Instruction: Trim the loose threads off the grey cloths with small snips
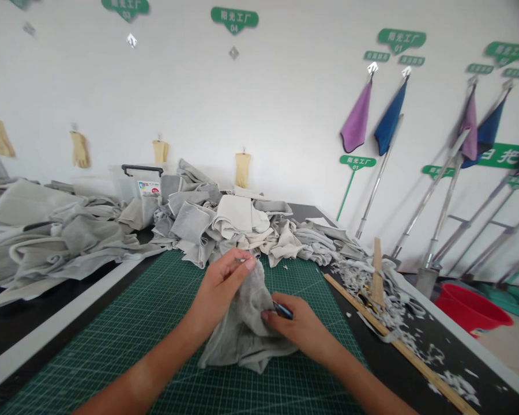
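Reading 阳光工厂 04 on green wall tag (234,20), 阳光工厂 01 on right tag (401,40) and stake sign (357,162), 阳光工厂 03 on left tag (127,7).

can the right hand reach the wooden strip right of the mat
Probably yes: the right hand is near the wooden strip, only mat and tabletop between, though it holds a small blue tool.

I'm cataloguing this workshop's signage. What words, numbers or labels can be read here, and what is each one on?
"阳光工厂 04": green hanging sign on the wall.
"阳光工厂 01": green wall sign above the purple cloth.
"阳光工厂 01": green sign on a stake.
"03": green sign, cut off at the top.
"日光": large green wall banner, partly hidden.
Too small to read: plastic box label; narrow green strips.
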Available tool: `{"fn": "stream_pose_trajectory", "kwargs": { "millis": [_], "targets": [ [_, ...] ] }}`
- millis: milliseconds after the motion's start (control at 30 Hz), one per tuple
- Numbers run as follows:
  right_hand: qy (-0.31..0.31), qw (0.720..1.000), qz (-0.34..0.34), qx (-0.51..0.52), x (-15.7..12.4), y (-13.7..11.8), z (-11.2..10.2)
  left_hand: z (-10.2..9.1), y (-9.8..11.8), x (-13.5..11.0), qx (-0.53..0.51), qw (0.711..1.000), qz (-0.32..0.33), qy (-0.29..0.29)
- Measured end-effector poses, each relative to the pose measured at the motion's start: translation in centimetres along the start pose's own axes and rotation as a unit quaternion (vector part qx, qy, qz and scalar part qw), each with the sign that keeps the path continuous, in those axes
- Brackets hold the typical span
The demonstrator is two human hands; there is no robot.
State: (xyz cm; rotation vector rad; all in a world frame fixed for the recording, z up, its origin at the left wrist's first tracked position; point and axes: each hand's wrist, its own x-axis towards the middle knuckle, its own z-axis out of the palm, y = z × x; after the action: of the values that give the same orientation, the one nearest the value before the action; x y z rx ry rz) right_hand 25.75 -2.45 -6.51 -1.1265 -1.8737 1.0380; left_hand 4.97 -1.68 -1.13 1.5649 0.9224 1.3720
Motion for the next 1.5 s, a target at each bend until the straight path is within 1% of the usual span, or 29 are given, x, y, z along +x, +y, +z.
{"fn": "stream_pose_trajectory", "kwargs": {
  "millis": [67, 133, 233, 333, 367, 467, 633, 733, 767, 833, 900, 933, 1033, 1100, 1167, 1200, 1233, 1267, 1300, 1333, 1367, 1400, 1433, 1467, 1500],
  "targets": [
    [0.009, 0.999, -0.013, -0.047, 0.3, -0.1, -0.8, -0.3, 1.1, 0.0, -0.005, 1.0, 0.012, 0.014],
    [0.0, 0.998, -0.015, -0.054, 0.5, -0.3, -1.8, -0.7, 2.0, 0.0, -0.009, 0.999, 0.022, 0.033],
    [-0.029, 0.997, -0.006, -0.067, 0.4, -1.1, -3.3, -1.4, 3.2, 0.0, -0.019, 0.997, 0.036, 0.065],
    [-0.051, 0.993, 0.0, -0.108, 0.0, -1.9, -4.5, -2.1, 4.2, 0.0, -0.049, 0.994, 0.044, 0.091],
    [-0.046, 0.991, -0.001, -0.123, -0.1, -2.2, -4.7, -2.3, 4.6, 0.0, -0.058, 0.992, 0.046, 0.101],
    [-0.001, 0.989, -0.003, -0.151, -0.3, -2.7, -5.2, -2.8, 5.4, -0.1, -0.077, 0.988, 0.055, 0.124],
    [0.026, 0.99, 0.002, -0.138, 0.0, -2.1, -5.3, -2.9, 6.0, -0.3, -0.079, 0.99, 0.041, 0.105],
    [0.066, 0.99, -0.001, -0.121, 0.2, -1.6, -5.5, -3.1, 5.7, -0.3, -0.073, 0.991, 0.037, 0.103],
    [0.066, 0.992, 0.002, -0.111, 0.2, -1.5, -5.7, -3.3, 5.6, -0.2, -0.072, 0.991, 0.039, 0.107],
    [0.048, 0.996, 0.024, -0.068, 0.1, -1.7, -6.0, -3.8, 5.5, 0.2, -0.074, 0.99, 0.041, 0.115],
    [0.035, 0.997, 0.062, 0.003, -0.1, -2.1, -6.4, -4.5, 5.6, 0.7, -0.085, 0.989, 0.041, 0.117],
    [0.039, 0.995, 0.076, 0.043, -0.2, -2.3, -6.6, -4.8, 5.7, 0.9, -0.094, 0.988, 0.041, 0.114],
    [0.06, 0.984, 0.077, 0.15, -0.8, -3.1, -7.3, -6.1, 6.4, 1.4, -0.127, 0.986, 0.055, 0.095],
    [0.056, 0.975, 0.072, 0.204, -1.4, -3.3, -7.8, -7.4, 6.6, 1.3, -0.139, 0.984, 0.071, 0.083],
    [0.022, 0.97, 0.083, 0.225, -2.4, -3.1, -8.3, -9.1, 6.6, 0.9, -0.113, 0.99, 0.064, 0.047],
    [-0.001, 0.97, 0.094, 0.223, -2.9, -2.9, -8.4, -10.0, 6.5, 0.6, -0.082, 0.995, 0.048, 0.012],
    [-0.03, 0.971, 0.106, 0.214, -3.5, -2.5, -8.6, -10.9, 6.4, 0.3, -0.039, 0.998, 0.021, -0.038],
    [-0.058, 0.971, 0.117, 0.202, -4.1, -2.0, -8.6, -11.7, 6.3, 0.0, 0.011, 0.995, -0.013, -0.1],
    [-0.083, 0.97, 0.129, 0.189, -4.6, -1.4, -8.5, -12.3, 6.1, -0.2, 0.061, 0.982, -0.052, -0.169],
    [-0.103, 0.969, 0.141, 0.176, -5.0, -0.9, -8.3, -12.8, 5.9, -0.4, 0.104, 0.962, -0.092, -0.236],
    [-0.117, 0.967, 0.154, 0.165, -5.3, -0.3, -8.0, -13.0, 5.8, -0.6, 0.136, 0.937, -0.129, -0.294],
    [-0.128, 0.966, 0.166, 0.153, -5.4, 0.1, -7.6, -13.0, 5.5, -0.6, 0.159, 0.914, -0.16, -0.338],
    [-0.132, 0.966, 0.173, 0.14, -5.3, 0.3, -7.2, -12.8, 5.2, -0.6, 0.174, 0.898, -0.179, -0.364],
    [-0.13, 0.969, 0.169, 0.122, -5.2, 0.4, -6.7, -12.4, 4.8, -0.6, 0.186, 0.89, -0.184, -0.373],
    [-0.126, 0.976, 0.152, 0.096, -4.9, 0.4, -6.1, -11.9, 4.2, -0.5, 0.197, 0.891, -0.178, -0.369]
  ]
}}
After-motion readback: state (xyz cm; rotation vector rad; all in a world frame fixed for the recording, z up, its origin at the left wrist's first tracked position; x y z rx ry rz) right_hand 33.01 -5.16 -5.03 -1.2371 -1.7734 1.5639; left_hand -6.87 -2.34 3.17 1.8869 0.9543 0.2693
